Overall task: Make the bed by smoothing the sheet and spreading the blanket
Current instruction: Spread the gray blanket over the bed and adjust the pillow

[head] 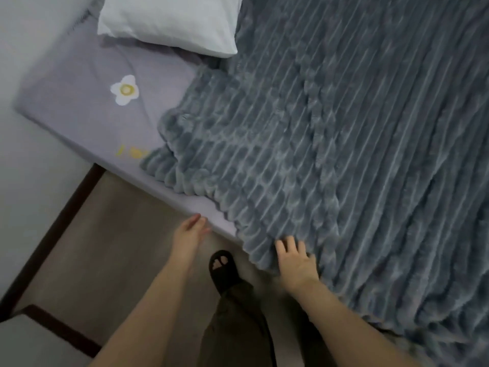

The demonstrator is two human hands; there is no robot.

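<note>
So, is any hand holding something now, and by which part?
Nothing is gripped. The right hand rests open on the near edge of the blanket; the left hand is open beside the sheet.

A ribbed grey blanket point(330, 154) covers the bed from the centre out to 3 o'clock. Its rumpled corner stops short of the white pillow point(169, 22) at 12. The lilac sheet point(79, 115) shows at 10. The right hand point(296, 260) lies flat on the blanket's edge at 6. The left hand point(189, 234), fingers straight, is just beside the sheet's edge at 7.
</note>
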